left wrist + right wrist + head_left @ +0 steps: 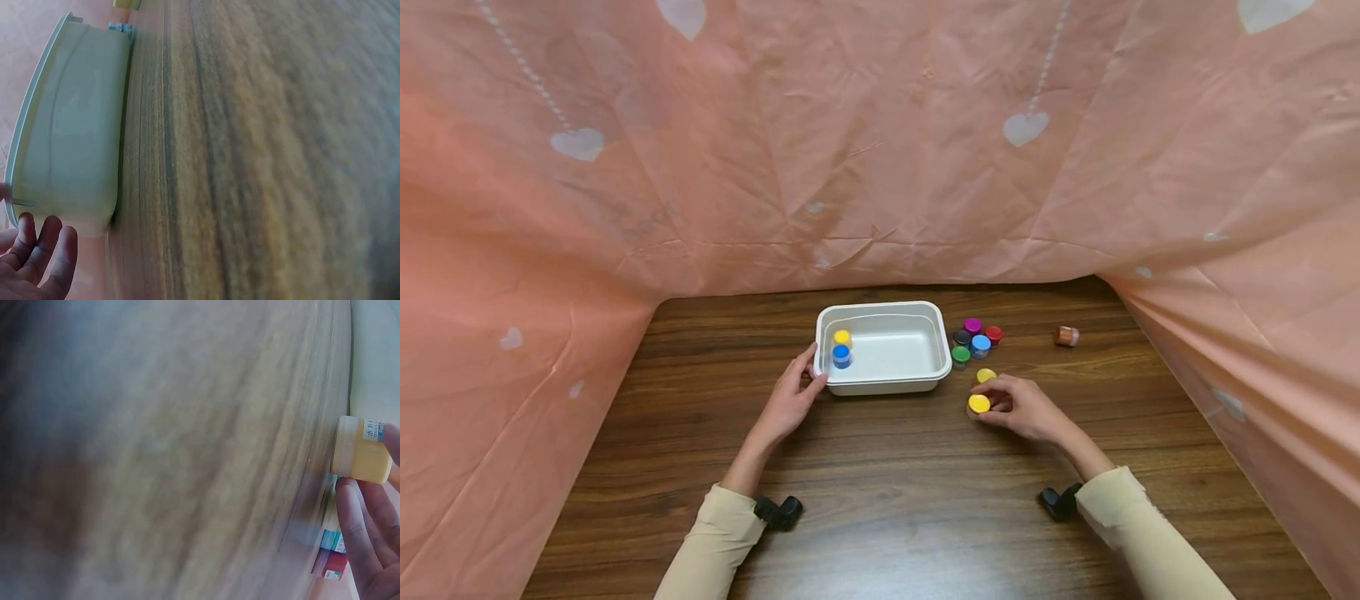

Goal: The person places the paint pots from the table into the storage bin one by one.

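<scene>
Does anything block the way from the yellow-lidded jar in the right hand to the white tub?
No other object visibly does. Between the held jar and the nearest corner of the tub lies bare tabletop; only the tub's raised wall would likely need clearing. The green-lidded jar stands off that line.

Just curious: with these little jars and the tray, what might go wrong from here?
The right hand holds a yellow-lidded jar close to a second yellow jar, so it might knock that one.

The brown jar appears to lie on its side; a bump could make it roll.

The left hand touches the tray at one end; a push could perhaps nudge it into the green-lidded jar by the other end.
</scene>
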Demonstrator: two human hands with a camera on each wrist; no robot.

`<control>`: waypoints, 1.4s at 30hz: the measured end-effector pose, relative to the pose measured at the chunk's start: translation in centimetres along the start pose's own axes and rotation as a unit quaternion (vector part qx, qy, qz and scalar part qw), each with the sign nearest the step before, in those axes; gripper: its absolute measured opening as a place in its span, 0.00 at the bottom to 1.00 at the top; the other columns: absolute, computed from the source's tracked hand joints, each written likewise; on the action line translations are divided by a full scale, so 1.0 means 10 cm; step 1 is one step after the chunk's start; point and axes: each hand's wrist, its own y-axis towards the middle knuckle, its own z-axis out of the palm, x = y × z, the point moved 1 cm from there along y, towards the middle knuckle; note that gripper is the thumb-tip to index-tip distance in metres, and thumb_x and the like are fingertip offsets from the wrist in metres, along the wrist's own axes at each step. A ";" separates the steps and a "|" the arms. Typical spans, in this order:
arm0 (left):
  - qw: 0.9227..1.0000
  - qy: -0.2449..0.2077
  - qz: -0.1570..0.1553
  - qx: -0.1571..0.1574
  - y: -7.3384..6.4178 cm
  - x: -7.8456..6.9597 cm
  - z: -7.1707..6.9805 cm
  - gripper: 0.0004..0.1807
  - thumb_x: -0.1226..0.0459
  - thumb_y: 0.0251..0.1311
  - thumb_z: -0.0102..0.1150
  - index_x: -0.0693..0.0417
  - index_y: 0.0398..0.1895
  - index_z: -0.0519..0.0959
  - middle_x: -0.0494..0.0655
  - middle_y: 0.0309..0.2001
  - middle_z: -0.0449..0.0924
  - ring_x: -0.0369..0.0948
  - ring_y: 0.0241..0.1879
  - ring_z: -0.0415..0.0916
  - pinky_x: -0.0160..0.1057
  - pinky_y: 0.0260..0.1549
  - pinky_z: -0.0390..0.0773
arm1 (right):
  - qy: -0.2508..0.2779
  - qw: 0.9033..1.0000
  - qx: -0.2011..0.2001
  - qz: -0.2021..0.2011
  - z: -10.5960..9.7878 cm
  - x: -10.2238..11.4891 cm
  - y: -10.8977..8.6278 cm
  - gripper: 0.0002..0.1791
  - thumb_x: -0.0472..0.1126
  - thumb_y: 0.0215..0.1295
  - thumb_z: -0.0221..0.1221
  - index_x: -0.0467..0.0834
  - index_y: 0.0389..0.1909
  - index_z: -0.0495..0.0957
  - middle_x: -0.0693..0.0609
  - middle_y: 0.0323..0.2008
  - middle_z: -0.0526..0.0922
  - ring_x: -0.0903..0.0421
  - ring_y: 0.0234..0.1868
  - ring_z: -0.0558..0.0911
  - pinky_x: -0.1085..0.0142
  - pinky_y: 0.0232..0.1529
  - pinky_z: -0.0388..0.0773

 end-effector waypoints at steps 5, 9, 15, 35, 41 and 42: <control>1.000 -0.003 0.000 0.000 0.00 0.00 0.00 0.34 0.66 0.74 0.58 0.62 0.79 0.60 0.57 0.49 0.71 0.49 0.51 0.73 0.42 0.52 0.74 | -0.006 1.000 0.007 0.015 0.00 0.00 0.03 0.17 0.36 0.62 0.72 0.38 0.52 0.84 0.45 0.42 0.85 0.54 0.41 0.84 0.68 0.41 0.84; 1.000 -0.003 0.002 -0.002 0.00 0.00 0.00 0.34 0.66 0.74 0.58 0.63 0.79 0.60 0.57 0.48 0.71 0.50 0.52 0.72 0.45 0.53 0.74 | -0.017 1.000 0.008 0.021 -0.01 0.01 0.04 0.16 0.37 0.62 0.72 0.40 0.50 0.84 0.48 0.40 0.85 0.56 0.40 0.83 0.70 0.41 0.82; 1.000 -0.005 -0.001 -0.003 0.00 -0.01 0.01 0.34 0.66 0.74 0.58 0.62 0.79 0.60 0.56 0.48 0.71 0.49 0.52 0.72 0.46 0.54 0.74 | -0.010 1.000 -0.008 0.011 -0.08 0.07 0.03 0.15 0.37 0.63 0.72 0.39 0.49 0.83 0.47 0.40 0.85 0.55 0.40 0.83 0.69 0.40 0.82; 1.000 -0.009 -0.012 -0.002 -0.01 -0.02 0.01 0.34 0.65 0.74 0.58 0.60 0.79 0.61 0.56 0.49 0.71 0.49 0.52 0.71 0.43 0.52 0.72 | 0.091 0.992 -0.083 0.002 -0.27 0.35 0.06 0.17 0.36 0.69 0.67 0.33 0.53 0.77 0.38 0.47 0.84 0.54 0.44 0.84 0.74 0.44 0.82; 1.000 -0.010 -0.012 -0.001 -0.01 -0.01 0.01 0.34 0.65 0.75 0.58 0.59 0.80 0.60 0.56 0.49 0.70 0.49 0.52 0.72 0.44 0.53 0.73 | 0.100 0.991 -0.091 -0.024 -0.26 0.36 0.11 0.19 0.37 0.74 0.62 0.39 0.63 0.79 0.39 0.55 0.82 0.54 0.46 0.85 0.66 0.45 0.84; 1.000 -0.008 -0.011 -0.001 -0.01 0.00 0.01 0.34 0.65 0.75 0.58 0.59 0.80 0.60 0.56 0.49 0.71 0.49 0.52 0.72 0.44 0.53 0.73 | 0.108 0.990 -0.089 -0.029 -0.26 0.37 0.12 0.19 0.37 0.75 0.61 0.40 0.63 0.79 0.39 0.56 0.82 0.53 0.45 0.86 0.64 0.45 0.85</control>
